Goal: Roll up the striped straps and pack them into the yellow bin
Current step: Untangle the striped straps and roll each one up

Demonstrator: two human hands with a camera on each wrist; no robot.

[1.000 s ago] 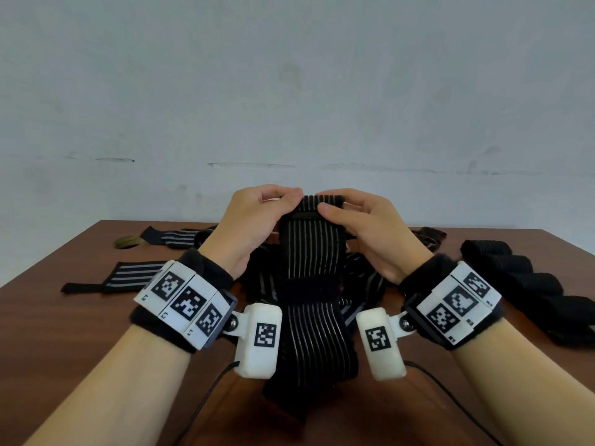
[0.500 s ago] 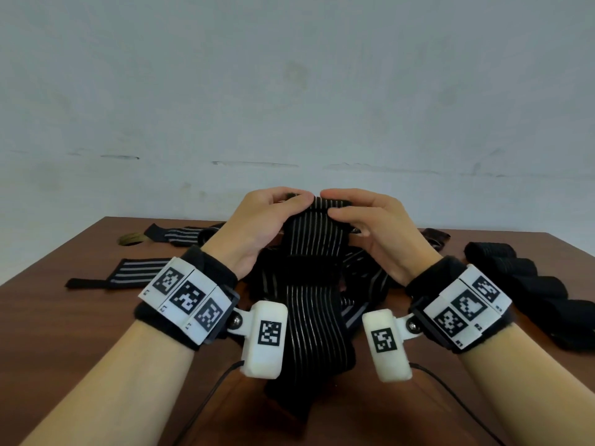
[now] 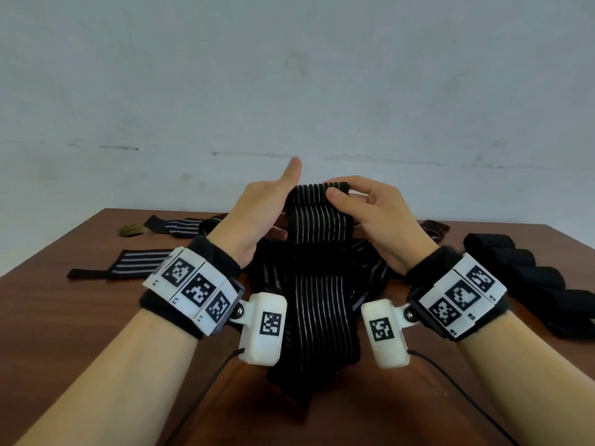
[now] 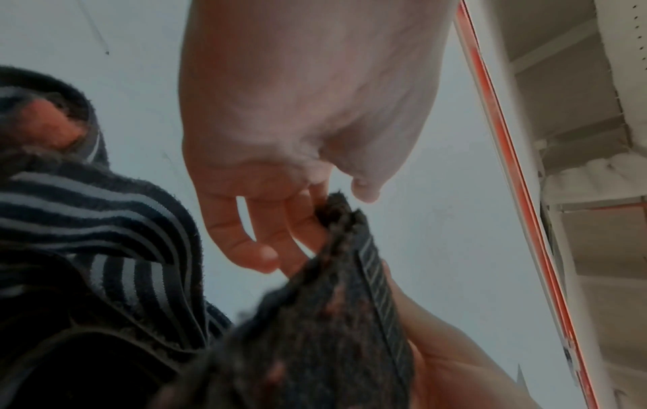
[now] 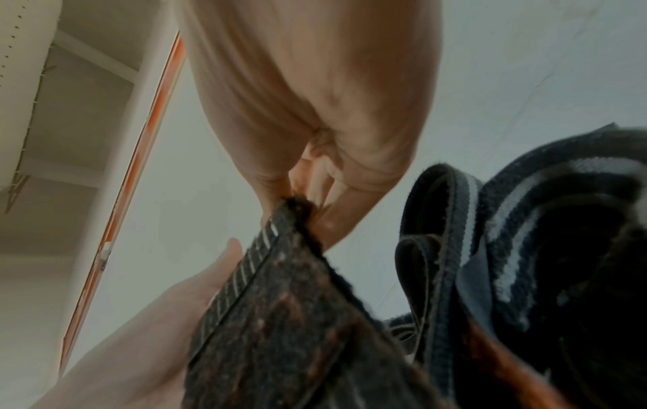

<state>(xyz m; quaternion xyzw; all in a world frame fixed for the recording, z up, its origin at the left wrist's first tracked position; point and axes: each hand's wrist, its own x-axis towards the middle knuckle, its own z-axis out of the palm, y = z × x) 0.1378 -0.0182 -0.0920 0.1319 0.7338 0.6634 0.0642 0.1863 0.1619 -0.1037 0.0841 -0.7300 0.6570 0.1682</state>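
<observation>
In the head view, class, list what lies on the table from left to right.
Flat striped strap → left hand → held striped strap → right hand → row of black rolled straps.

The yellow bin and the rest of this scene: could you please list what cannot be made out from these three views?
- Yellow bin: in no view.
- Left hand fingers, head view: hidden behind the striped strap; the left wrist view shows them loosely curled beside its edge, contact unclear.
- Pile of straps, head view: overlapping, so uncountable.
- Black rolls, head view: stripes too dark to tell.
- Strap's lower end, head view: covered by wrist cameras.
</observation>
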